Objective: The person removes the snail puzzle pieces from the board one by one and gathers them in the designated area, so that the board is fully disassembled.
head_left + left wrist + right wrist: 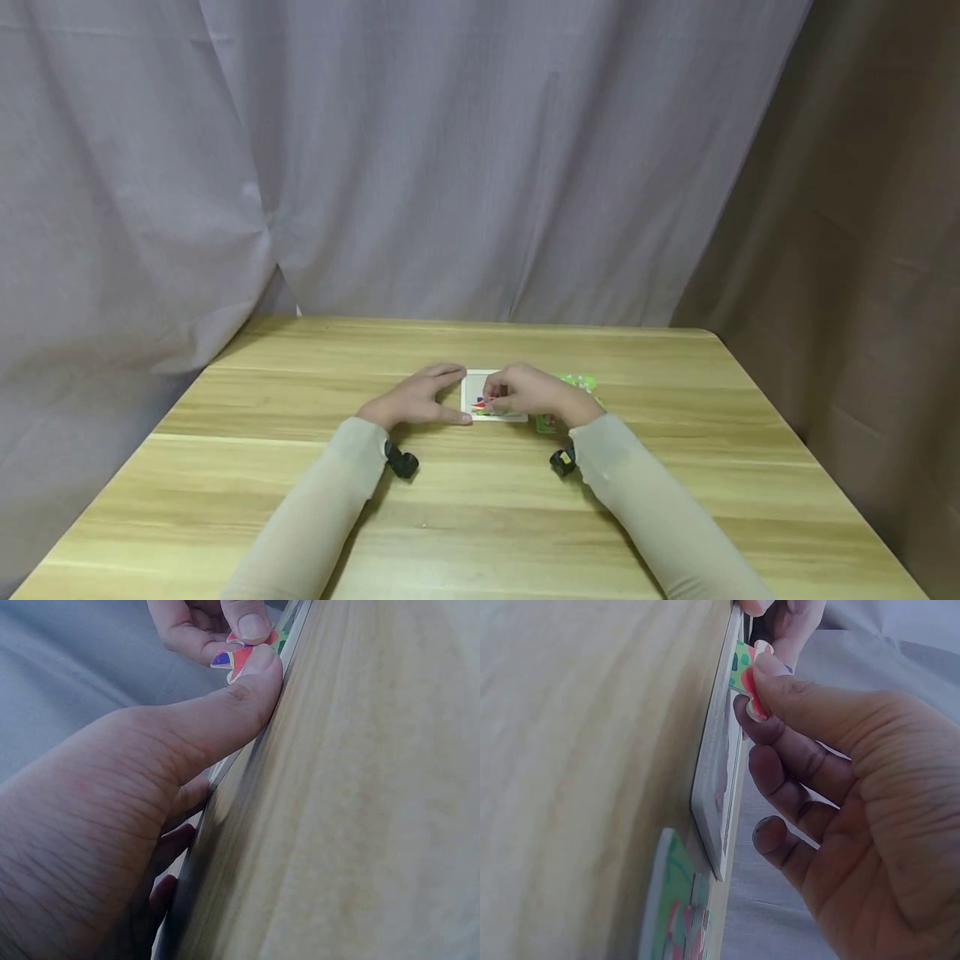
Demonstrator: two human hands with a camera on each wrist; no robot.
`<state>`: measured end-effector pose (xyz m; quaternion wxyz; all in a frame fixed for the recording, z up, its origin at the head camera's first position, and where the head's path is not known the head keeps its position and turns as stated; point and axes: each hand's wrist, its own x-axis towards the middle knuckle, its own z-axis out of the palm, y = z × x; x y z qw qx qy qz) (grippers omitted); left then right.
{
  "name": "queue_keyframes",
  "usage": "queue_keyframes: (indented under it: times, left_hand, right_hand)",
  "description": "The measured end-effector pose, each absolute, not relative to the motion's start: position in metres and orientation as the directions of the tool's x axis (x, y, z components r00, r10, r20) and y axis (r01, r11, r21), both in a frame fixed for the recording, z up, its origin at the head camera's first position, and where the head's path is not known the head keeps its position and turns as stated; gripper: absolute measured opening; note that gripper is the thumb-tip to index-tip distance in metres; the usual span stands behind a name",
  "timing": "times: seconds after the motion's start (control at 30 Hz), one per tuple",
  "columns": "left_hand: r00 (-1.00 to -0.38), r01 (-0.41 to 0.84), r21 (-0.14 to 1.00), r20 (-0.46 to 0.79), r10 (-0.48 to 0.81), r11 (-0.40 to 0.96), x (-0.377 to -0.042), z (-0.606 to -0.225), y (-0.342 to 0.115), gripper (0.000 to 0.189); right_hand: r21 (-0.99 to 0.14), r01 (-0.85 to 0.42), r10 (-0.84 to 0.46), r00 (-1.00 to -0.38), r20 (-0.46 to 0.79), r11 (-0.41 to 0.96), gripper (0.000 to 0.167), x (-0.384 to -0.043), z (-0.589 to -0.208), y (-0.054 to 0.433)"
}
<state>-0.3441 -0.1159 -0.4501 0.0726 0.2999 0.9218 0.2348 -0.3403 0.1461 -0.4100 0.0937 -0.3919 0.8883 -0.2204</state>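
Note:
My right hand (pixel 536 390) pinches a colourful jigsaw piece (pixel 756 705) between thumb and index finger, over the near part of a white-rimmed puzzle tray (pixel 463 396). Red and blue print shows on the piece in the left wrist view, and a rounded knob sticks out of it. Close beneath the piece, a green printed part (pixel 739 664) lies at the tray's near side. My left hand (pixel 422 396) rests at the tray's left edge, thumb and fingers spread along its corners. Its thumb tip (pixel 262 667) lies right by the held piece.
Several green jigsaw pieces (pixel 581 382) lie on the wooden table (pixel 480 517) right of the tray, partly hidden by the right hand and wrist. A grey curtain (pixel 450 167) hangs behind the table. Each wrist wears a small black camera (pixel 402 461).

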Motion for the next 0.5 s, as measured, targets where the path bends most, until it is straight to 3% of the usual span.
queue_keyframes:
  times: [0.5]
  left_hand:
    - [-0.804, 0.528, 0.475, 0.011, 0.595, 0.704, -0.3442, -0.4491, -0.1150, 0.103]
  right_hand:
    - [-0.520, -0.615, -0.703, -0.710, 0.038, 0.593, 0.009, -0.3415, -0.4069, 0.1542]
